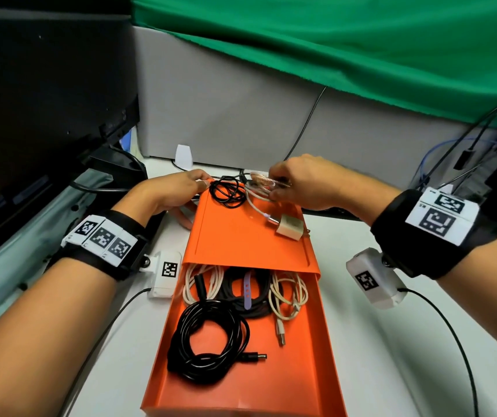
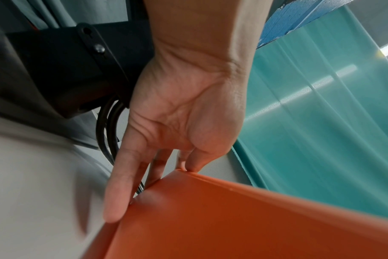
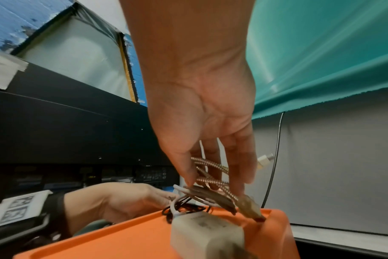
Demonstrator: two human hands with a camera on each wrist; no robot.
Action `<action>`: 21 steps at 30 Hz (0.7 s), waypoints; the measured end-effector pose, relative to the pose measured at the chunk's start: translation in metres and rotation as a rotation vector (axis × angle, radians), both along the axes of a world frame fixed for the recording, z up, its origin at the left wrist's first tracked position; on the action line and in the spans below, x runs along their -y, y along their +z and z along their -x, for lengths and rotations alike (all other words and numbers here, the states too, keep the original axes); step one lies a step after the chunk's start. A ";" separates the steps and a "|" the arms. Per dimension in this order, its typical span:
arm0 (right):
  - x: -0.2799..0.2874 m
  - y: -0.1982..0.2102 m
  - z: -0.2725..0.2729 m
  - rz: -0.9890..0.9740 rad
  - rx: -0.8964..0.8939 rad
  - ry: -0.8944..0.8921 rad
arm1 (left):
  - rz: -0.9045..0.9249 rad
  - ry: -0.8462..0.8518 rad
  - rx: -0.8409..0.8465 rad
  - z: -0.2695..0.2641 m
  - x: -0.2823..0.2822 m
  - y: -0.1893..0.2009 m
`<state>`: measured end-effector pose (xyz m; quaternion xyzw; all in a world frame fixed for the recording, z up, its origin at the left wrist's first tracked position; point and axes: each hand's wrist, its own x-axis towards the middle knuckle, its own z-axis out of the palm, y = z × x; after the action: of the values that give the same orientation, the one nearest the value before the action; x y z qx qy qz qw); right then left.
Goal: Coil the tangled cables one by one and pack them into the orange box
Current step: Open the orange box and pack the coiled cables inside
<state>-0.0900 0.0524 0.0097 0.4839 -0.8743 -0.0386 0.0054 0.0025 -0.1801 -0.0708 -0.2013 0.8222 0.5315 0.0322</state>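
Note:
The orange box lies lengthwise on the white desk, its lid slid back over the far half. In the open near half lie a black coil, two white coils and a dark coil with a lilac strap. On the lid rest a thin black cable and a white cable with a beige charger. My right hand pinches a bundle of braided copper cable just above the lid's far edge. My left hand rests with straight fingers against the lid's far left corner.
A black monitor stands at the left. A grey partition under green cloth closes the back, with a black wire running down it. More wires hang at the far right. A small white stand sits behind the box.

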 end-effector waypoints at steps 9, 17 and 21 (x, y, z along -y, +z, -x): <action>-0.023 0.011 0.000 0.263 0.083 0.013 | 0.015 0.001 -0.006 0.001 0.000 -0.001; -0.024 0.006 0.014 0.199 0.083 -0.001 | 0.012 0.000 -0.012 0.001 -0.001 -0.001; -0.025 0.005 0.028 0.210 0.138 -0.051 | 0.010 0.003 -0.011 0.001 0.001 -0.002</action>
<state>-0.1180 0.0774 0.0152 0.4596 -0.8839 0.0862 -0.0050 0.0011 -0.1812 -0.0730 -0.1998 0.8245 0.5287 0.0257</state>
